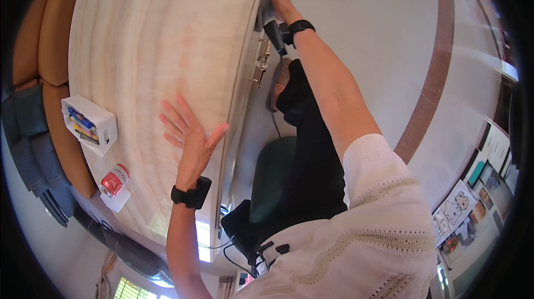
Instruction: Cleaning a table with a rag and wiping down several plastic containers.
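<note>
My left hand is spread flat over the pale, glossy marble-look tabletop, fingers apart and nothing in it. Whether its palm touches the surface I cannot tell. At the table's far right edge, my right hand is closed around a grey and black handheld appliance, possibly a hair dryer. Its black end points back towards me, beside the table's side. A thin cord hangs below it. My right fingers are blurred and partly hidden. Both wrists wear black bands.
A white plastic box with pens and markers stands on the table's left side, near a red and white drink can. A gold handle with a crystal knob juts from the table's side. A dark green seat and brown sofa are close by.
</note>
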`<state>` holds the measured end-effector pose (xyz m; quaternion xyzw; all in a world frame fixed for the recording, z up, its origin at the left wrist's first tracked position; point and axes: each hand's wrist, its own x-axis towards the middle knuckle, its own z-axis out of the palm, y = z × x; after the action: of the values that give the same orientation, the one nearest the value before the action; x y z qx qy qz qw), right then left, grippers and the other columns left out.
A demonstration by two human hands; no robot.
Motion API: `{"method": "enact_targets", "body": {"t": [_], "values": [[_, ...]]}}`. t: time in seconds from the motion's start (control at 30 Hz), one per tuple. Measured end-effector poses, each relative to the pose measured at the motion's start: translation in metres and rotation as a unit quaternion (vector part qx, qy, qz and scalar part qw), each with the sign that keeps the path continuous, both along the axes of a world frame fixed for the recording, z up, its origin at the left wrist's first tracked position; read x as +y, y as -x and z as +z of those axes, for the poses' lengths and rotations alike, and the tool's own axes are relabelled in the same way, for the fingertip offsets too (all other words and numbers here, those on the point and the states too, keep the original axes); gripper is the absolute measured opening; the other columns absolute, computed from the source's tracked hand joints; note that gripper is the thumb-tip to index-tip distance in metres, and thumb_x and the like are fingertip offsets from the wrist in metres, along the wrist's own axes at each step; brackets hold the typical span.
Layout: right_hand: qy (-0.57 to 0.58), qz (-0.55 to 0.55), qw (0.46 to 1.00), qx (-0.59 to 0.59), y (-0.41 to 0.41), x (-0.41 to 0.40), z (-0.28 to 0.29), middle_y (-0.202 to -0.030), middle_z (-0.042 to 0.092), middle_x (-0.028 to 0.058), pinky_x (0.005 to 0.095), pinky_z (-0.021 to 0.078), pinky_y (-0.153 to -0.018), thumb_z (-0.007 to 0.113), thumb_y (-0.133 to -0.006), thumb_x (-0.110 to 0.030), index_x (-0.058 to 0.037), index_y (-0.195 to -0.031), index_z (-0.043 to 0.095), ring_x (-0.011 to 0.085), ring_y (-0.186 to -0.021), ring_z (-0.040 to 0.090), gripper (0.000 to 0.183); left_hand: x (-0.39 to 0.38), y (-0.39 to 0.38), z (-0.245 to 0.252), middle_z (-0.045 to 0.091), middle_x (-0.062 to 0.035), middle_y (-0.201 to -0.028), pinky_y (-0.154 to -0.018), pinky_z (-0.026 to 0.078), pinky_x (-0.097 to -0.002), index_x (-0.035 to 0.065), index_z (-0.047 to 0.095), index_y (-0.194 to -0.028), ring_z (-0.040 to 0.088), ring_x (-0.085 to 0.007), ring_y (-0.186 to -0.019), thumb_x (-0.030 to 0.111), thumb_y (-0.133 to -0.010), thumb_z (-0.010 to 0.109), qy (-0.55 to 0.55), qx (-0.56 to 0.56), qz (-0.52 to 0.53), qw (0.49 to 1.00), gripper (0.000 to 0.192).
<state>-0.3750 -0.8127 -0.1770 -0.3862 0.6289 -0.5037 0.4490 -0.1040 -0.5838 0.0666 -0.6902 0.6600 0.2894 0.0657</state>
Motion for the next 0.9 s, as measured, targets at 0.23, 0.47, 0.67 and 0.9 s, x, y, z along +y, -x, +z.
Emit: {"method": "enact_targets", "body": {"t": [0.23,0.47,0.67,0.9], "values": [[-0.138,0.050,0.981,-0.124,0.013,0.019,-0.040,-0.130,0.050,0.0167,0.0353,0.0367,-0.096,0.041,-0.079,-0.007,-0.0127,-0.142,0.036,0.0277,-0.117,0.047,0.064,0.002,-0.001,0.005,-0.017,-0.0275,-0.149,-0.102,-0.002,-0.0655,0.0078,-0.008,-0.147,-0.013,-0.0515,-0.135,0.071,-0.070,0.059,0.005,-0.021,0.005,1.000,0.120],[-0.312,0.203,0.921,-0.116,-0.043,0.096,-0.085,-0.113,0.056,0.0087,0.0331,0.0415,-0.087,0.041,-0.082,-0.001,-0.0259,-0.139,0.044,0.0210,-0.098,0.051,0.062,0.007,-0.011,0.012,-0.017,-0.0274,-0.148,-0.102,-0.003,-0.0650,0.0068,-0.010,-0.146,-0.014,-0.0515,-0.135,0.065,-0.073,0.061,-0.027,-0.049,0.016,0.998,0.117],[-0.276,0.104,0.948,-0.117,0.037,0.178,-0.193,-0.113,0.061,0.0143,0.0337,0.0439,-0.086,0.054,-0.084,-0.007,-0.0177,-0.133,0.049,0.0225,-0.104,0.057,0.050,-0.010,0.033,0.000,-0.018,-0.0259,-0.149,-0.102,-0.002,-0.0665,0.0076,-0.010,-0.146,-0.015,-0.0519,-0.134,0.064,-0.075,0.061,0.010,0.051,-0.041,0.998,0.115],[-0.331,0.096,0.907,-0.244,-0.190,0.323,-0.096,-0.100,0.063,0.0185,0.0408,0.0479,-0.076,0.044,-0.073,0.004,-0.0084,-0.134,0.043,0.0293,-0.092,0.060,0.062,0.005,-0.004,0.001,-0.019,-0.0251,-0.149,-0.100,-0.004,-0.0689,0.0091,-0.010,-0.146,-0.017,-0.0523,-0.134,0.069,-0.072,0.059,0.019,0.010,0.010,1.000,0.118]]}}
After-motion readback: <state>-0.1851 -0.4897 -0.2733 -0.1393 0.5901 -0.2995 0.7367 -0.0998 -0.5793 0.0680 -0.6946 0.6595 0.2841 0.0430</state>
